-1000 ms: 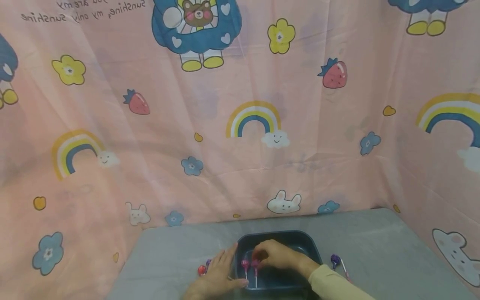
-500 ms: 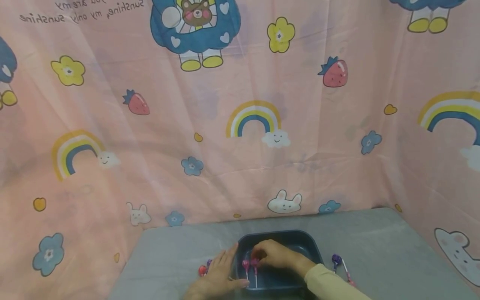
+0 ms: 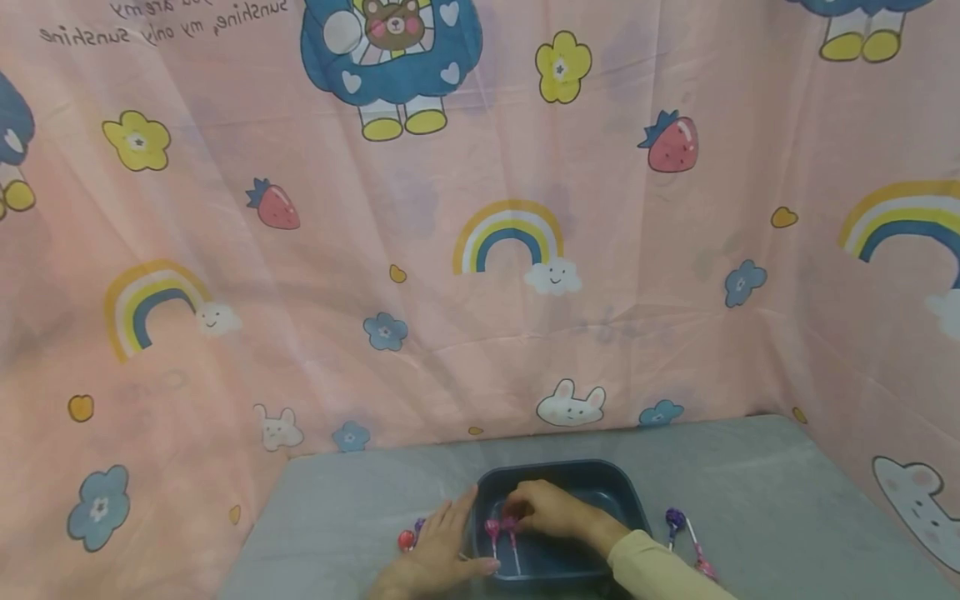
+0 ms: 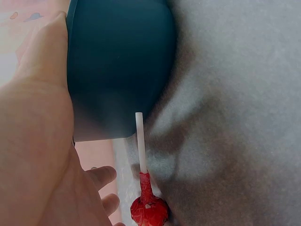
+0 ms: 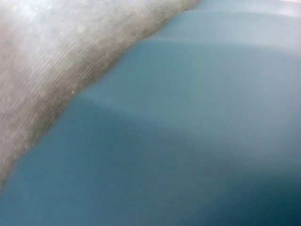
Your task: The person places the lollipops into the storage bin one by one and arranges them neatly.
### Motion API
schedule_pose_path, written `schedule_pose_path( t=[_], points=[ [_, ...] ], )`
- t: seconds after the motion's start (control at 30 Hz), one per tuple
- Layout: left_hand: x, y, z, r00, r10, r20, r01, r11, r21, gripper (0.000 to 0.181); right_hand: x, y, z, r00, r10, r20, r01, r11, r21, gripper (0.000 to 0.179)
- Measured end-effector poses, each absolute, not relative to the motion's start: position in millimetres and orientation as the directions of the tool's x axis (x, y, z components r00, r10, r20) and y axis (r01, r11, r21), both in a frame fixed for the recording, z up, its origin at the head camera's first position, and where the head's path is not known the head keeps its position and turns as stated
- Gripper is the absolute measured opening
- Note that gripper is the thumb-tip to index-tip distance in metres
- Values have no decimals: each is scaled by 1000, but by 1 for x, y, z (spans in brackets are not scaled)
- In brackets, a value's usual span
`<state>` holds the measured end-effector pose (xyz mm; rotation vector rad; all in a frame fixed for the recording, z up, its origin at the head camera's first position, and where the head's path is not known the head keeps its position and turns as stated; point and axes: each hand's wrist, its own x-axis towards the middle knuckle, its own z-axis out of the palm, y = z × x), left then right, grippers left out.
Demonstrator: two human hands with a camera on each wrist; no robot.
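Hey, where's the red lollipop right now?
In the head view, the red lollipop is on the grey table, left of the dark tray and just beside the left hand.

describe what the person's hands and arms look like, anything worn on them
The left hand and right hand are bare, without gloves. The right arm wears a plain, pale yellow long sleeve; no left sleeve shows.

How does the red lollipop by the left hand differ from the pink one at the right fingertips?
The red lollipop lies outside the tray; the pink lollipop is inside it. The left hand isn't gripping the red one; the right hand appears to pinch the pink one's head. Both have a round head on a pale stick.
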<state>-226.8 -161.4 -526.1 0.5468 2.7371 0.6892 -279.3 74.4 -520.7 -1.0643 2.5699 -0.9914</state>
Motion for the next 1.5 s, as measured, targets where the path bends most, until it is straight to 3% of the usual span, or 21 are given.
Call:
schedule_pose_path(
  t=[1.0, 1.5],
  points=[
    [-227, -160, -524, -895, 405, -186, 269, 824, 499, 101, -279, 84, -525, -756, -646, 110, -537, 515, -668, 29],
    [-227, -161, -525, -896, 406, -181, 271, 822, 501, 101, -269, 112, -496, -773, -622, 128, -541, 540, -644, 31]
  ],
)
